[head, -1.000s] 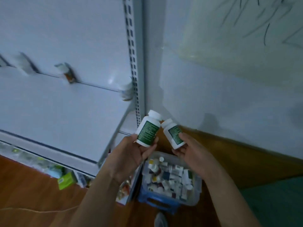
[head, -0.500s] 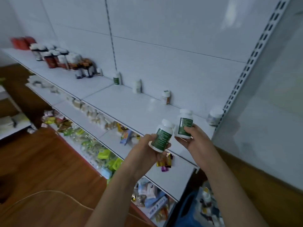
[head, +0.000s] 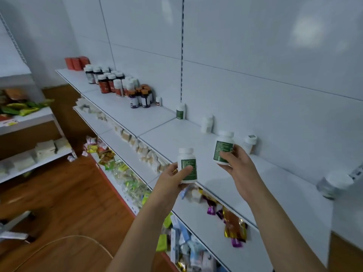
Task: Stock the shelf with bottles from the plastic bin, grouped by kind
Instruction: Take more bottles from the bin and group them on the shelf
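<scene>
My left hand (head: 172, 178) grips a white bottle with a green label (head: 187, 165), held upright over the front edge of the white top shelf (head: 170, 134). My right hand (head: 238, 165) grips a second green-labelled white bottle (head: 223, 147) a little farther back above the shelf. A matching green-labelled bottle (head: 180, 111) stands against the back panel. The plastic bin is out of view.
Along the back panel stand a plain white bottle (head: 206, 124), a small white-capped bottle (head: 249, 143) and a wide jar (head: 334, 184). Dark and red bottles (head: 117, 85) crowd the shelf's left end. Lower shelves hold packets and boxes. Another rack (head: 25, 118) stands left.
My view has swung left from the bin up to the shelf. Both hands have carried their bottles up over the top shelf and apart from each other.
</scene>
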